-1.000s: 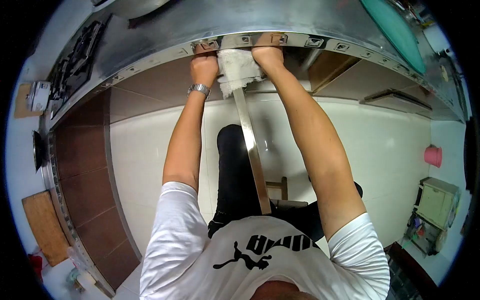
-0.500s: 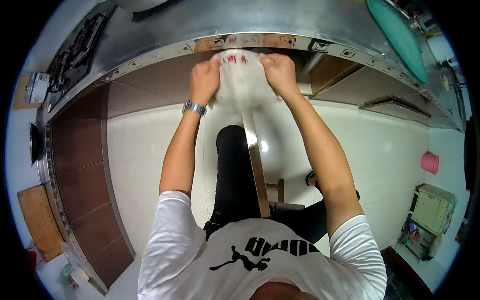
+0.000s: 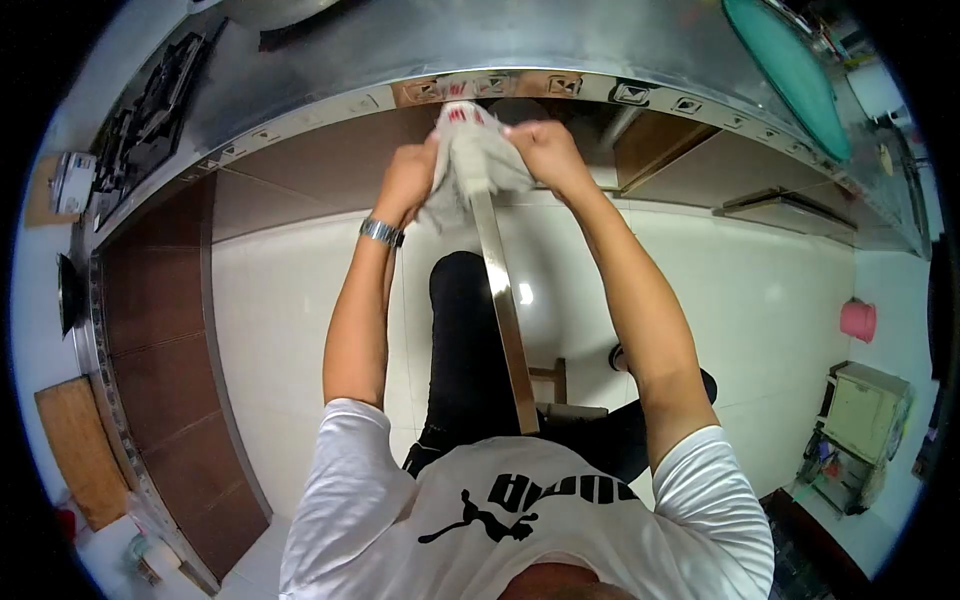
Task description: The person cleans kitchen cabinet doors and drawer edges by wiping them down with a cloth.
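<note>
A whitish cloth [image 3: 468, 165] with red markings hangs over the far end of a narrow brown panel [image 3: 505, 310], which looks like an open cabinet door seen edge-on from above. My left hand [image 3: 408, 178], with a metal watch on its wrist, is closed on the cloth's left side. On the opposite side, my right hand [image 3: 545, 155] is closed on the cloth's upper right part. The cloth sags on both sides of the panel and is slightly blurred. Its lower folds hide part of the panel.
A steel countertop [image 3: 480, 45] runs just beyond my hands, with a green board [image 3: 790, 80] at its right. Below it are brown cabinet fronts [image 3: 300, 180]. A pink bucket [image 3: 857, 320] and a small cabinet [image 3: 862, 410] stand at the right.
The cloth was spread wide between my hands; now it is narrower and folded down over the panel's end. My left hand has dropped slightly and my right has shifted left.
</note>
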